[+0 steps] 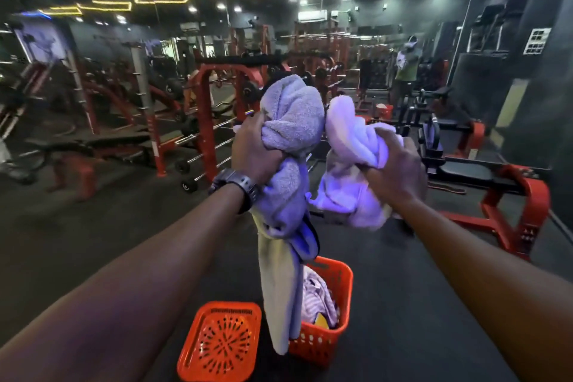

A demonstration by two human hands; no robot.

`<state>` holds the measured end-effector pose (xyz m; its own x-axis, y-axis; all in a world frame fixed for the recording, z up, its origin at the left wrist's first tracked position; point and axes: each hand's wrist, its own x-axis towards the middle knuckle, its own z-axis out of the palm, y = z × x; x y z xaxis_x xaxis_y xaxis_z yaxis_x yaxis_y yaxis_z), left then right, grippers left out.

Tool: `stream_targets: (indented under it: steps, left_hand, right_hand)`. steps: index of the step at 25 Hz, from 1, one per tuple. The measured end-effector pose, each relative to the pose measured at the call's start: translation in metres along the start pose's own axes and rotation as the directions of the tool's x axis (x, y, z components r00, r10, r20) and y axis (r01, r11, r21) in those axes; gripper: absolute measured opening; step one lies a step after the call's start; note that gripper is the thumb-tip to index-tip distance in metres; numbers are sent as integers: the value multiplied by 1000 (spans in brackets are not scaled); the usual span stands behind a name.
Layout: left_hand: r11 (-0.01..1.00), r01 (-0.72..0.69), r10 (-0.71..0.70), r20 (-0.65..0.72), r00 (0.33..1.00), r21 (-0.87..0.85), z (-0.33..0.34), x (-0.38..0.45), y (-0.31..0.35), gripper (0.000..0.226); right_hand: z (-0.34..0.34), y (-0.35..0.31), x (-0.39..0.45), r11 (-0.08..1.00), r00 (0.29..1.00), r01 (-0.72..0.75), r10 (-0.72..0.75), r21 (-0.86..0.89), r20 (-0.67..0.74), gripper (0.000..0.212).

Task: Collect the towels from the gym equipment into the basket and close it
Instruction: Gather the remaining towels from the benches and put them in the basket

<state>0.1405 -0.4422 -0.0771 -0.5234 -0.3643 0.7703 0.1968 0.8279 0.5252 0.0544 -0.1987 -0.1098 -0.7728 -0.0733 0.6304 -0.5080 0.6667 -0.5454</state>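
My left hand is shut on a bunch of towels: a grey one on top, with a pale yellow one and a dark-edged cloth hanging from it down over the basket. My right hand grips a crumpled white towel beside it. Both are held at chest height, arms stretched forward. Below them on the dark floor stands the orange basket, open, with a striped cloth inside. Its orange lid lies flat on the floor just left of it.
Red and black gym machines fill the room: a rack with bars at centre left, a bench frame at right. A person stands far back at right. Dark rubber floor lies around the basket.
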Motion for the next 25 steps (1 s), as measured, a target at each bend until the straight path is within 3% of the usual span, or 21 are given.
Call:
stream_targets:
  steps: [8, 15, 25]
  left_hand:
    - [996, 74, -67, 137, 988, -50, 107, 34, -101, 39]
    - [978, 204, -186, 253, 949, -44, 214, 24, -194, 39]
    - [907, 421, -381, 451, 807, 13, 375, -99, -358, 42]
  right_hand:
    - [128, 34, 52, 995, 994, -96, 97, -30, 54, 64]
    - [255, 119, 68, 983, 973, -181, 179, 3, 149, 63]
    - [438, 260, -22, 894, 826, -435, 444, -109, 348, 67]
